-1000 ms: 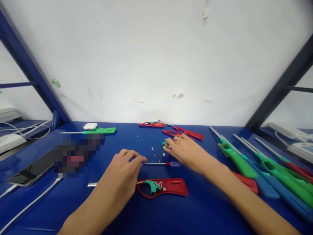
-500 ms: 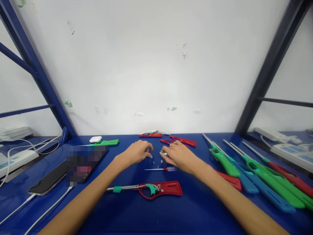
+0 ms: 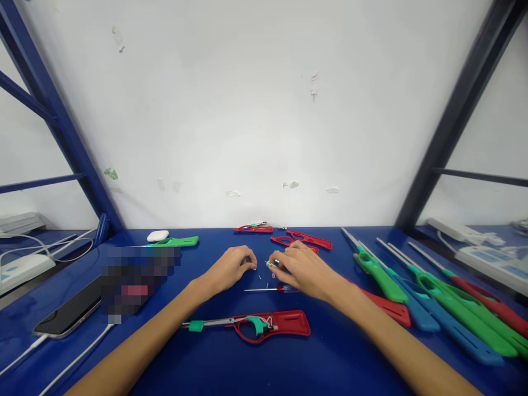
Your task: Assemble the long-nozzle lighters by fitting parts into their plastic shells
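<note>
My left hand is closed in a pinch, with thumb and forefinger on a tiny white part at the blue tabletop. Across from it, my right hand grips a small silver and white part whose kind I cannot make out. Below the fingers lie a tiny pin and a screwdriver with a clear purple-red handle, partly under my right hand. Nearer to me rests an opened red gas lighter, its green trigger and wires exposed.
Red lighter shell halves and a red lighter part lie by the wall. Several long lighters, such as a green one, line the right side. At left are a phone, a blurred dark device, cables and a white case.
My left fingers have come down and closed on the tiny white part. My right hand has turned slightly, showing more of the part it holds. The camera has shifted a little.
</note>
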Demonstrator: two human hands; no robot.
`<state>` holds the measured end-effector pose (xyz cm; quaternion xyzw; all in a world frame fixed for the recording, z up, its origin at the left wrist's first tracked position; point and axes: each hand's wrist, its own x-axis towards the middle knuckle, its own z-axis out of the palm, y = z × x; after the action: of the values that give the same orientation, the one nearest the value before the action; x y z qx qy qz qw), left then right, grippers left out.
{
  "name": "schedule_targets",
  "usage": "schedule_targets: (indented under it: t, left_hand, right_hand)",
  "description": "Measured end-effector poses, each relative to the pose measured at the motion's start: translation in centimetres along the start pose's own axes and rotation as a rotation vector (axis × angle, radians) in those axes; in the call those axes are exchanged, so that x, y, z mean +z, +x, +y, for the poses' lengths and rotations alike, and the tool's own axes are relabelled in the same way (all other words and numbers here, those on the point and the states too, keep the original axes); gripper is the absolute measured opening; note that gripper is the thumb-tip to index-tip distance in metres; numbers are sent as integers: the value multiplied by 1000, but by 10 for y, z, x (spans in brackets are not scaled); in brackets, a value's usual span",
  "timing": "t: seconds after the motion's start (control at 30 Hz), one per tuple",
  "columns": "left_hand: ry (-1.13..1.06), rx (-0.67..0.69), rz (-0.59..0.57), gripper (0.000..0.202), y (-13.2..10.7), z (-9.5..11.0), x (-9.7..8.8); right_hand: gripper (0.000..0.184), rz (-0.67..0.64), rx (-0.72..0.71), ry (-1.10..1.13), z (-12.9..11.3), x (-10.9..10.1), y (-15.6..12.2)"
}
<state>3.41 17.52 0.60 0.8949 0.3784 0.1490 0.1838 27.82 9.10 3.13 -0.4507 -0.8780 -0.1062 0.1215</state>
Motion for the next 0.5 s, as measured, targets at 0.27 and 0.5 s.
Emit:
schedule_targets:
  t: [0.27,0.5]
  left_hand:
    - [-81,18,0,38,-1,-14,3]
    - [-215,-9,43,39,-4,-8,7]
  right_hand:
    - [26,4,4,28,2,0,-1]
    - [23,31,-44,20,3,3,-1]
